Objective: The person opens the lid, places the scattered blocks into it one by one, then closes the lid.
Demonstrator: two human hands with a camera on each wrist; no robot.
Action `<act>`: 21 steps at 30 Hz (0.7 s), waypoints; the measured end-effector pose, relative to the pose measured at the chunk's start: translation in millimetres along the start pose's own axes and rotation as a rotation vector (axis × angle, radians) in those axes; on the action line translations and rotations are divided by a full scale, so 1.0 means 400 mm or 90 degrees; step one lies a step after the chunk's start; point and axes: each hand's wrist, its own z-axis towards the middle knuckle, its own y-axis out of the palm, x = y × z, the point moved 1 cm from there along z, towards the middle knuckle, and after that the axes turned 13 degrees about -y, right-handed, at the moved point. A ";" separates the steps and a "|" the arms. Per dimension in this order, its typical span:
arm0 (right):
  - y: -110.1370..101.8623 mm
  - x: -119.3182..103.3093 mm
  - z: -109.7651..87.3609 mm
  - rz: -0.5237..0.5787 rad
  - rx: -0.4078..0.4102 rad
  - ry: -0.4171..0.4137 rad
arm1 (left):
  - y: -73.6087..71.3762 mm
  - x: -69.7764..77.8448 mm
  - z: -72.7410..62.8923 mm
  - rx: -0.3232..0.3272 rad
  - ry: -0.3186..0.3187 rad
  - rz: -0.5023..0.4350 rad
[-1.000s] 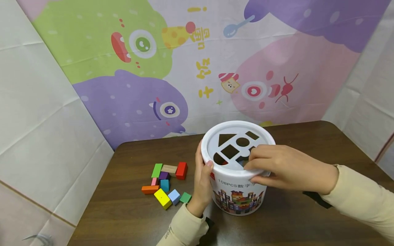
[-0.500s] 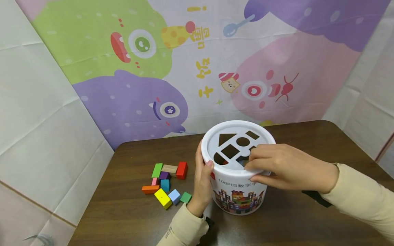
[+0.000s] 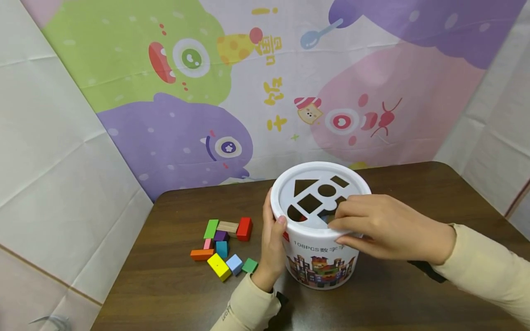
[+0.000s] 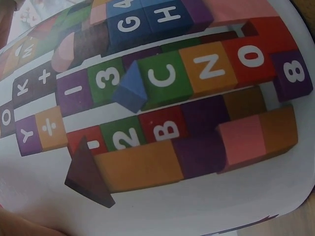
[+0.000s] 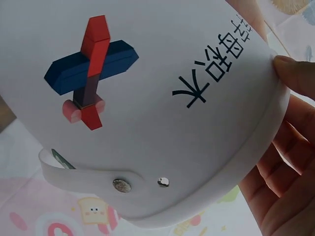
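A white toy-block bucket (image 3: 323, 269) stands upright on the table, its printed side facing me. On top sits a white lid (image 3: 285, 202) with shaped holes; red shows through one of them. My left hand (image 3: 273, 246) holds the bucket's left side, thumb up at the rim. At the right front, my right hand (image 3: 374, 225) grips the lid's edge, fingers curled over the top and thumb under the rim; its fingertips cover part of the holes. The right wrist view shows that thumb (image 5: 295, 76) against the bucket wall. Block pictures (image 4: 162, 81) fill the left wrist view.
Left of the bucket lie several coloured wooden blocks, among them a yellow block (image 3: 218, 267), a red block (image 3: 244, 229) and an orange block (image 3: 202, 255). Behind the brown table (image 3: 174, 294) hangs a cartoon cloth (image 3: 285, 147). A strap handle (image 5: 83, 179) is riveted near the bucket's rim.
Almost nothing differs. My right hand has shifted very slightly at the lid's edge; the left hand, bucket and loose blocks stay where they were.
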 end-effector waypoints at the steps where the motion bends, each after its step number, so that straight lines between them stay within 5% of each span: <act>1: 0.001 -0.001 0.001 -0.009 0.011 -0.009 | 0.000 -0.001 0.000 -0.001 0.002 0.000; 6: -0.003 -0.006 0.008 -0.065 0.047 -0.035 | -0.001 -0.003 0.000 -0.002 0.008 -0.002; 16: -0.059 0.019 0.040 -0.116 0.110 0.003 | 0.003 0.009 0.003 0.015 -0.023 -0.013; 21: -0.068 0.040 0.035 -0.132 0.198 0.047 | 0.001 0.008 0.004 0.005 -0.038 -0.022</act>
